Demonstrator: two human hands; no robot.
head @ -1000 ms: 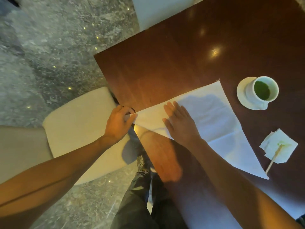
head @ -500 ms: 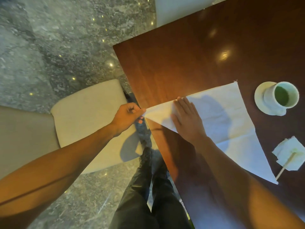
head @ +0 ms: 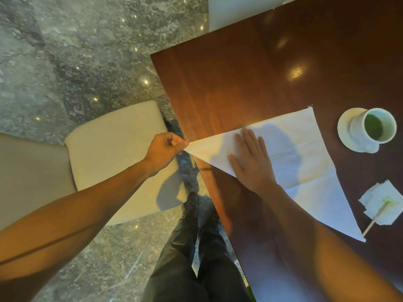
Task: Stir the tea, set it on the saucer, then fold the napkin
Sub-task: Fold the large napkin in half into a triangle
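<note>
From the head view, the napkin [head: 301, 162] lies as a triangle on the dark surface [head: 239, 79], its point hanging past the edge. The left hand [head: 164, 149] has its fingers [head: 174, 141] closed on that tip; the right hand [head: 250, 160] lies flat, fingers spread, holding nothing. The cup [head: 370, 129] sits on the saucer [head: 344, 127]. Best to pull the tip taut, then carry it over onto the far corner.

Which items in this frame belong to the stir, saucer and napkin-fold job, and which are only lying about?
Part of the job:
- napkin, folded to a triangle; left hand pinches its corner, right hand lies flat on it
- cup of green tea, standing on the saucer
- stir stick, lying on a small tissue

Lying about:
- cream chair
- second chair, past the table
</note>
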